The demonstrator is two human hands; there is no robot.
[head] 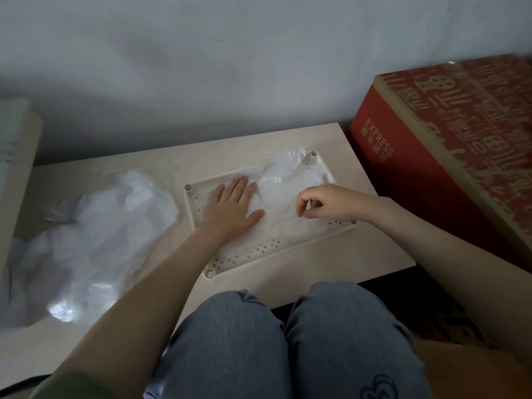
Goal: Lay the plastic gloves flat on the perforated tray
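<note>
On the low cream table (201, 162) right in front of the person sits the perforated tray (253, 252), a pale cream thing with little round sockets at its corners and rows of small cut-outs showing along the near edge. The plastic gloves (285, 180) are on it already, thin clear film spread over most of the tray floor, still pretty wrinkly, with a bit of it riding up over the far rim by the back right corner socket. Left hand (233, 207) is palm down on the left part of the gloves, fingers straight and slightly fanned, thumb out to the side, pressing the film flat against the tray. Right hand (328, 203) is over the right part with its fingers curled in, and thumb and forefinger meet at the tips like they're pinching a bit of the film, though the plastic is so see-through I can't make out exactly how much is caught. Both forearms are bare, with a scrap of green sleeve (74, 387) at the bottom left corner. Off to the left on the same table, just beside the tray, there's a big loose heap of clear plastic (100, 228), all crumpled up. To the right of the table stands a red box (431, 168) with EXPRESS printed on its side. Knees in blue jeans (288, 341) fill the bottom of the view, and a plain grey wall (230, 67) runs behind it all.
</note>
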